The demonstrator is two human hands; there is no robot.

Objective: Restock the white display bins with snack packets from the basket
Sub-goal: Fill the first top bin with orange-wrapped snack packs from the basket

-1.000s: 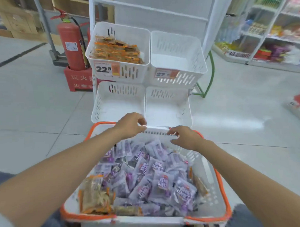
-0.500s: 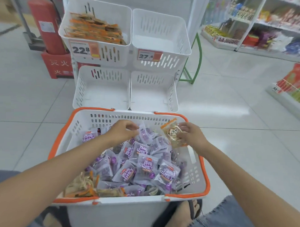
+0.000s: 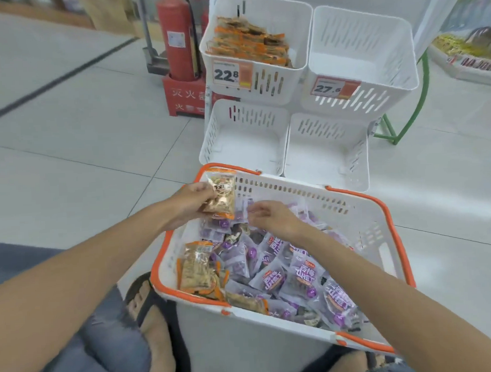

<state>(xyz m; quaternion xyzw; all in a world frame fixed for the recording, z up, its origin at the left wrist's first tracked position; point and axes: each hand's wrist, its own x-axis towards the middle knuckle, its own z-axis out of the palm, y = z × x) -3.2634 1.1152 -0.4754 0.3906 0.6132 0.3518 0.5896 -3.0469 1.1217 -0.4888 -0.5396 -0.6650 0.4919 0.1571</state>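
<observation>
Purple packets (image 3: 272, 278) fill our basket (image 3: 365, 234). Our left hand (image 3: 190, 205) pinches an orange packet (image 3: 221, 197) over its far-left corner; our right hand (image 3: 272, 217) hovers half-curled, holding nothing. Beyond, white bins (image 3: 325, 152) stand; one upper bin (image 3: 257, 46) holds orange packets.

The left hand (image 3: 189, 202) grips an orange-edged clear snack packet (image 3: 221, 197) above the orange-rimmed white plastic basket (image 3: 362, 209); the right hand (image 3: 270, 217) reaches with loose fingers among purple snack packets (image 3: 272, 276), near four white slotted display bins (image 3: 362, 51)
</observation>
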